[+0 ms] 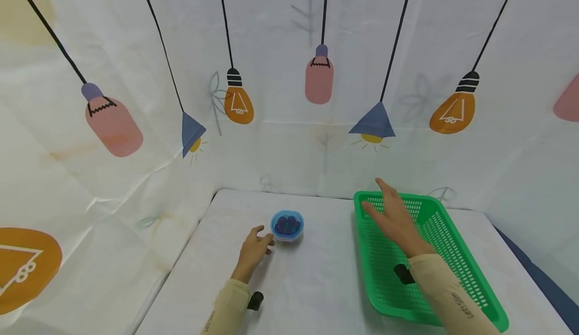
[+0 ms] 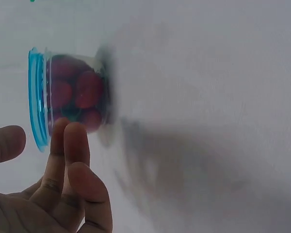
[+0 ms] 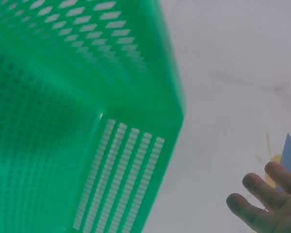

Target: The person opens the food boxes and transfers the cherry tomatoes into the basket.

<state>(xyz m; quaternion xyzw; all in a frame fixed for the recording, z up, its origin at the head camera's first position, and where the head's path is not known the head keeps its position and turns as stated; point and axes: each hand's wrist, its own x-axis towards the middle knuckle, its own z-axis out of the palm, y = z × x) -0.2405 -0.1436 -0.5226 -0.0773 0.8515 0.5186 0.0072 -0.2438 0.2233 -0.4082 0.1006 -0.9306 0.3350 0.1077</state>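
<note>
Two bare hands stood well apart over a white counter (image 1: 316, 290), the left hand (image 1: 253, 250) just beside a clear, blue-topped container (image 1: 287, 226) and the right hand (image 1: 398, 225) above the far end of a green basket (image 1: 398, 313). The container sat upright near the counter's far edge, toward the far left corner, while the basket lay along the right edge; round red pieces (image 2: 88, 90) showed through the container's wall. Left fingers (image 2: 77, 150), loosely bent, held nothing, the thumb (image 2: 7, 143) parted from them; whether the fingertips met the container could not be told. Right fingers (image 3: 252, 211) were spread and gripped nothing, with no contact seen between that hand and the basket. A sound hold, by all appearances, called for the left fingers to wrap low round the clear wall with the thumb opposite, rather than tugging at the blue top, whose fastening the views did not settle. Light, even pressure seemed wise, since a thin wall could buckle, and a level lift looked safest for the contents. Sliding the palm in close, without nudging the base, seemed the surest guard against a tip; the right hand appeared of most use steadying the basket's rim.
</note>
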